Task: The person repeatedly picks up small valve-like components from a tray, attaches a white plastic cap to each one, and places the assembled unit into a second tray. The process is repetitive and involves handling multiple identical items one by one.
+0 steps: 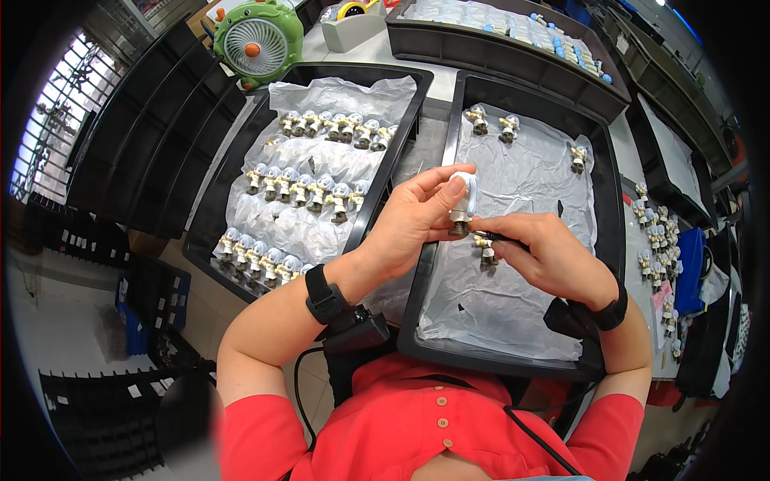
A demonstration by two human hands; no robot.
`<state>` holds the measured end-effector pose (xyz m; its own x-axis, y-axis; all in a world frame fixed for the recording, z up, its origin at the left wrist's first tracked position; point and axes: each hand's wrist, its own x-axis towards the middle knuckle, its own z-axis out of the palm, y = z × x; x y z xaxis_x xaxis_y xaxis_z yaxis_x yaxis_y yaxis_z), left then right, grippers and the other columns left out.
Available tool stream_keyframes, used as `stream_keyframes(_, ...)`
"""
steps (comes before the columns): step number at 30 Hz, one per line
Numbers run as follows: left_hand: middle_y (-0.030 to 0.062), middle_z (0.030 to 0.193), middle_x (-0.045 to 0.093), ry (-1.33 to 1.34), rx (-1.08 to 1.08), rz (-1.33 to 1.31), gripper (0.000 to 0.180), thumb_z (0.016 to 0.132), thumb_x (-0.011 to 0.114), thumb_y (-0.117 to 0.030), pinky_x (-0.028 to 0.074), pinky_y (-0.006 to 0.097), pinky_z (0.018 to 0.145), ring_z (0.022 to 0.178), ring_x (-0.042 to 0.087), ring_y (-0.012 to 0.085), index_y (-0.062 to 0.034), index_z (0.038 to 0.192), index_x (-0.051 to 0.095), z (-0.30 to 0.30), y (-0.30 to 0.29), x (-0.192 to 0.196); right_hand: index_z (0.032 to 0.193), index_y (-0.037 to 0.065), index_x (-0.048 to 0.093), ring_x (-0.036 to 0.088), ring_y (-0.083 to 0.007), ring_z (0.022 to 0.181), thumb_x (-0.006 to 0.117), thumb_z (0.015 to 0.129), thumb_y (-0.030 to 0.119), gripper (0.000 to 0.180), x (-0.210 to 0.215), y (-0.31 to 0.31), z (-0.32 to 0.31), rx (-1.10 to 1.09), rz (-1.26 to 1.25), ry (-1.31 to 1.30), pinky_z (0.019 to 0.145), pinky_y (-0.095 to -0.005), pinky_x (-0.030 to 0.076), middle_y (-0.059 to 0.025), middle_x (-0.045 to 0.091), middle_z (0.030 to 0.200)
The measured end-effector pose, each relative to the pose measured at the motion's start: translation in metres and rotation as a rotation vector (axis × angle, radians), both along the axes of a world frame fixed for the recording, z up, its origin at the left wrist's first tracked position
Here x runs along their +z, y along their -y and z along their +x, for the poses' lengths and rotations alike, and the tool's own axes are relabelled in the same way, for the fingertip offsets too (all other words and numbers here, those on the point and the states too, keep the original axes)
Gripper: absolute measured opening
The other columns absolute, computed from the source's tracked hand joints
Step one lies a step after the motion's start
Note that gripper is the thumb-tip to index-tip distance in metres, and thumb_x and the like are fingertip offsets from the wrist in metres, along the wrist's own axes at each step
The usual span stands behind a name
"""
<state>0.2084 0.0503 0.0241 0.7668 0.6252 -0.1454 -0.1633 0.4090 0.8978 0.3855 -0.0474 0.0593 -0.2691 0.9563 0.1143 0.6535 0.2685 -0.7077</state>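
My left hand (409, 220) pinches a small figurine (463, 204) with pale hair, a whitish body and dark brown feet, upright above the right-hand tray. My right hand (557, 256) is closed around a thin dark tool (499, 235), its tip close to the figurine's lower part; whether it touches, I cannot tell. Fingers hide most of the tool, so its kind does not show. Just below my hands, a similar figurine (487, 255) shows beside my right fingers. The black right tray (613, 208) is lined with crumpled white paper and has 3 more figurines near its far end.
On the left, a black tray (407, 128) holds several rows of like figurines on paper. A green fan (258, 40) stands behind it. Another dark tray (497, 60) with small parts lies at the back. More figurines (659, 236) and a blue container (690, 272) are at right.
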Motion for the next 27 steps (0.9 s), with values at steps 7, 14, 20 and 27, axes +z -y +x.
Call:
stream_keyframes(7, 0.0028, 0.103, 0.059, 0.001, 0.004, -0.008, 0.042, 0.09, 0.051, -0.033, 0.051, 0.029, 0.075, 0.086, 0.062, 0.0133, -0.0099, 0.125, 0.046, -0.0002, 0.0, -0.0009, 0.109, 0.0, 0.058, 0.061, -0.0261, 0.069, 0.055, 0.077, -0.001, 0.032, -0.0009, -0.0003, -0.0008, -0.016, -0.025, -0.016, 0.065, -0.0323, 0.048, -0.0168, 0.062, 0.08)
stream_keyframes(14, 0.0033, 0.103, 0.059, 0.001, 0.002, 0.0, 0.042, 0.09, 0.051, -0.033, 0.051, 0.03, 0.075, 0.086, 0.062, 0.0136, -0.0101, 0.125, 0.046, 0.0003, -0.0003, -0.0013, 0.107, 0.0, 0.059, 0.06, -0.0338, 0.073, 0.055, 0.075, 0.002, 0.032, -0.0021, -0.0009, 0.0013, -0.018, -0.062, -0.059, 0.067, -0.0362, 0.048, -0.0203, 0.061, 0.081)
stream_keyframes(20, 0.0033, 0.103, 0.059, 0.001, 0.001, 0.004, 0.042, 0.09, 0.051, -0.033, 0.051, 0.03, 0.075, 0.086, 0.062, 0.0137, -0.0099, 0.125, 0.046, 0.0004, -0.0005, -0.0009, 0.108, 0.0, 0.059, 0.061, -0.0313, 0.071, 0.055, 0.076, 0.002, 0.032, -0.0038, -0.0016, 0.002, -0.004, -0.055, -0.079, 0.065, -0.0349, 0.048, -0.0199, 0.061, 0.08)
stream_keyframes(27, 0.0028, 0.103, 0.059, 0.002, 0.003, 0.003, 0.042, 0.09, 0.051, -0.033, 0.051, 0.03, 0.075, 0.086, 0.062, 0.0135, -0.0096, 0.125, 0.046, 0.0008, -0.0009, -0.0019, 0.107, 0.0, 0.059, 0.062, -0.0305, 0.068, 0.055, 0.076, 0.001, 0.032, -0.0016, -0.0015, 0.0005, -0.028, -0.052, -0.046, 0.064, -0.0339, 0.048, -0.0194, 0.062, 0.078)
